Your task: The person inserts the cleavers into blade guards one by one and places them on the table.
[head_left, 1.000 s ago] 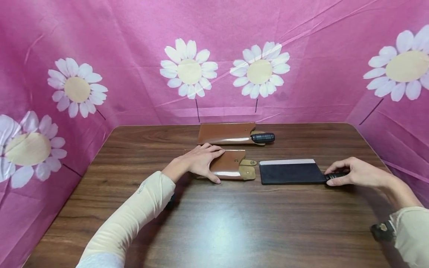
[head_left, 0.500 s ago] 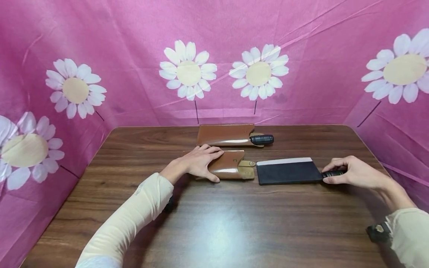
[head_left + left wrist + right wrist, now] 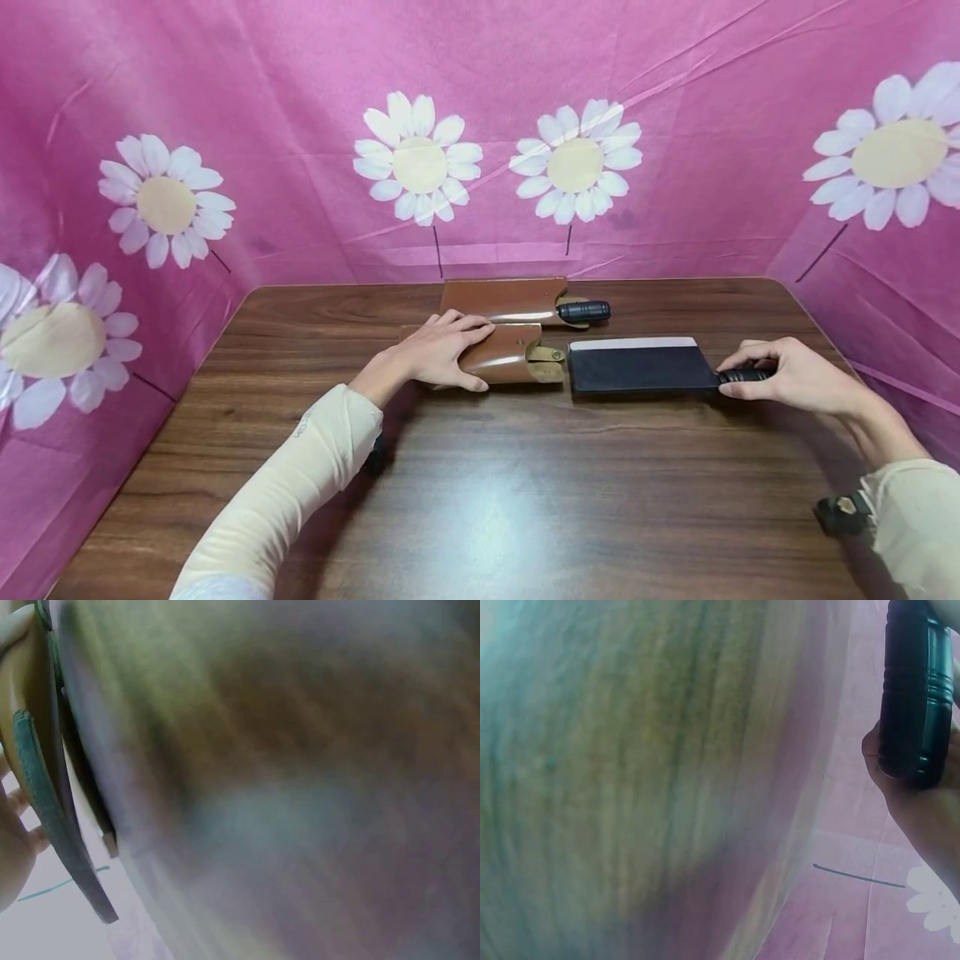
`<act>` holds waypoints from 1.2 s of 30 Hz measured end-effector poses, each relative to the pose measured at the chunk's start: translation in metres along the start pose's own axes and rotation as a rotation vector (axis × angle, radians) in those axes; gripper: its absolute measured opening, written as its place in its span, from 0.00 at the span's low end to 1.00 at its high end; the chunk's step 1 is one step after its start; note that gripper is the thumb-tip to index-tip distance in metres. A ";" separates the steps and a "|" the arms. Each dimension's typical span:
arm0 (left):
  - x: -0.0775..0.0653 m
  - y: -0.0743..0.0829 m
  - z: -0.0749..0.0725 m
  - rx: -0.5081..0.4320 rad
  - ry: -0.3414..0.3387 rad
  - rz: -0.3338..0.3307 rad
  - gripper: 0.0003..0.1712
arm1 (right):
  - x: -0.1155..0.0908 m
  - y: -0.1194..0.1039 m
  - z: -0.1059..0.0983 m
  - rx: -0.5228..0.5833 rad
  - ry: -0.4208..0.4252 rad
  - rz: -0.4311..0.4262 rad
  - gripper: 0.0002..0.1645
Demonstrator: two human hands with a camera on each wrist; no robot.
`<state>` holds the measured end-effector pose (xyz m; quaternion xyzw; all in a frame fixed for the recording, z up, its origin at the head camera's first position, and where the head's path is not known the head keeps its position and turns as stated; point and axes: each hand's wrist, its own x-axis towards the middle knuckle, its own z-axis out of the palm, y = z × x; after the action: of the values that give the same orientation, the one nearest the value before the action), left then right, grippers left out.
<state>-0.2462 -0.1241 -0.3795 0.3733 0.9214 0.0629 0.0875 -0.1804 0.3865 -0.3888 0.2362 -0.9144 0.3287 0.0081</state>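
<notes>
My left hand (image 3: 435,352) grips a brown leather knife sheath (image 3: 504,358), with the fingers over its far edge and the thumb at its near edge. The sheath's mouth faces right, and a tan snap strap (image 3: 546,355) sticks out there. Just right of that mouth is a cleaver (image 3: 637,368) with a dark blade and a pale strip along the far edge. My right hand (image 3: 806,382) pinches its black handle (image 3: 913,697) between thumb and fingers. In the left wrist view, the sheath (image 3: 36,675) appears edge-on beside part of the hand.
Behind lies a second brown sheath (image 3: 498,302) with a black handle (image 3: 583,312) protruding from its right end. The wooden tabletop (image 3: 570,492) runs back to a pink cloth (image 3: 300,100) printed with white flowers, which encloses the back and sides.
Sheath and cleaver have both shifted slightly up in the head view, toward the rear sheath. The front sheath's mouth now bulges wider. Both hands keep their hold.
</notes>
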 end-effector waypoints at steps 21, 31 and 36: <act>-0.004 -0.003 -0.014 0.032 0.170 0.024 0.62 | 0.012 -0.024 -0.006 0.037 0.116 0.049 0.15; -0.004 -0.003 -0.013 0.032 0.204 0.031 0.63 | 0.016 -0.024 0.004 0.090 0.171 -0.011 0.17; -0.003 -0.001 -0.013 0.031 0.213 0.034 0.63 | 0.019 -0.026 0.007 0.082 0.158 -0.005 0.16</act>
<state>-0.2478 -0.1278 -0.3669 0.3812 0.9200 0.0895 -0.0179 -0.1853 0.3566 -0.3750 0.2121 -0.8960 0.3836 0.0711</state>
